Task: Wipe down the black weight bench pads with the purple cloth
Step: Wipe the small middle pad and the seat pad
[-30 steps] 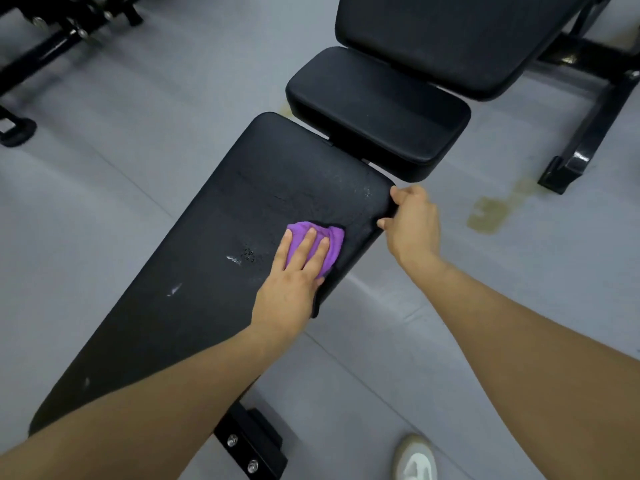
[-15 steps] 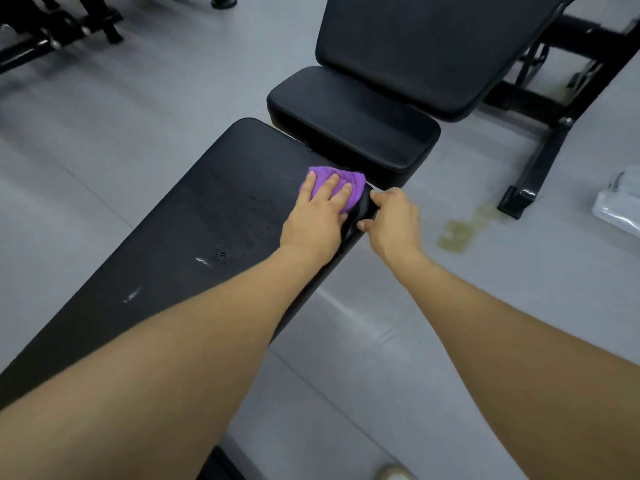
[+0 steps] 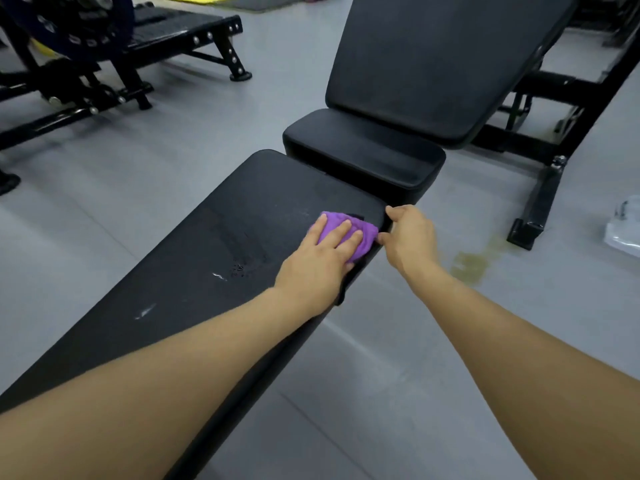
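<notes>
A long black bench pad [image 3: 194, 271] runs from the lower left toward the centre, scuffed with white marks. My left hand [image 3: 318, 265] lies flat on the purple cloth [image 3: 346, 230], pressing it onto the pad near its far right corner. My right hand [image 3: 408, 237] grips the pad's right edge at that corner, just beside the cloth. Beyond the pad sit a small black seat pad [image 3: 367, 157] and an inclined black back pad [image 3: 433, 64].
Black bench frame legs [image 3: 540, 202] stand on the grey floor at right, near a yellowish floor stain [image 3: 474, 263]. A clear plastic item [image 3: 623, 230] lies at the right edge. Another black machine with a weight plate [image 3: 79, 32] stands at upper left.
My left hand slid the cloth from mid-pad up to the far right corner, then back a little. The right hand stayed on the pad's edge. The view tilted up.
</notes>
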A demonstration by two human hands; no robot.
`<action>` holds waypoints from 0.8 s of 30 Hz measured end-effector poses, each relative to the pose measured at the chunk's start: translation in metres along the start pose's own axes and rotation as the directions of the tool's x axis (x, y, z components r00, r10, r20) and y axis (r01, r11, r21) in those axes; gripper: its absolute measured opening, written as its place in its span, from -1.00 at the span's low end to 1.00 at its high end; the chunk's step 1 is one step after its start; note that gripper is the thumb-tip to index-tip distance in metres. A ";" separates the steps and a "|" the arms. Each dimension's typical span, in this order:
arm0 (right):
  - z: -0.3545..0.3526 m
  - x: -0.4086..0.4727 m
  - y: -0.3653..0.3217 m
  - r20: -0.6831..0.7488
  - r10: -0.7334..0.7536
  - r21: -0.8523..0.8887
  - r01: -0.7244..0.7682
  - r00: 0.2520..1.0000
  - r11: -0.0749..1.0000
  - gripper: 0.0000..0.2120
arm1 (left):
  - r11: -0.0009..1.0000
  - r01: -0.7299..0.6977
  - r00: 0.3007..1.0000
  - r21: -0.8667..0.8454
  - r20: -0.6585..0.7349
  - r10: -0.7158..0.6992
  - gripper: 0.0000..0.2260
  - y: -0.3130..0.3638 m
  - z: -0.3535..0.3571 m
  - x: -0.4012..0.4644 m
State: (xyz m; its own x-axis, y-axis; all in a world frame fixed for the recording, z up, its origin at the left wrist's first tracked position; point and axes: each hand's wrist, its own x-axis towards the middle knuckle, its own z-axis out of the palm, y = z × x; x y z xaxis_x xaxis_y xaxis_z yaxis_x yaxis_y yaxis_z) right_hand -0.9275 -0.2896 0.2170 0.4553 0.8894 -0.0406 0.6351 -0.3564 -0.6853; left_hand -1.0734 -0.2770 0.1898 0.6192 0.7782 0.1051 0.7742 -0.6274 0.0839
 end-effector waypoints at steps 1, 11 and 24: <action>0.000 0.002 0.003 -0.007 -0.025 -0.019 0.025 1.000 0.999 -0.60 | 1.000 0.002 1.000 -0.013 0.012 -0.001 -0.55 0.003 0.003 0.019; 0.003 -0.002 -0.008 -0.075 -0.029 0.010 0.030 0.997 1.000 -0.91 | 0.994 -0.099 0.988 0.044 -0.115 0.103 -0.59 -0.016 -0.015 -0.012; 0.047 -0.063 -0.009 -0.219 -0.205 -0.146 0.176 0.954 0.974 -0.90 | 0.977 0.115 0.991 0.180 -0.090 -0.100 -0.64 -0.041 -0.003 0.006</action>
State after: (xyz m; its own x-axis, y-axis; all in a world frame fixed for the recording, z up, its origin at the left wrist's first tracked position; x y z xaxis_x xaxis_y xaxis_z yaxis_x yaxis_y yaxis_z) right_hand -0.9913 -0.3291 0.1917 0.4409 0.8588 0.2608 0.7892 -0.2326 -0.5684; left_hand -1.1017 -0.2469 0.1899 0.5245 0.8310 0.1854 0.8510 -0.5184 -0.0842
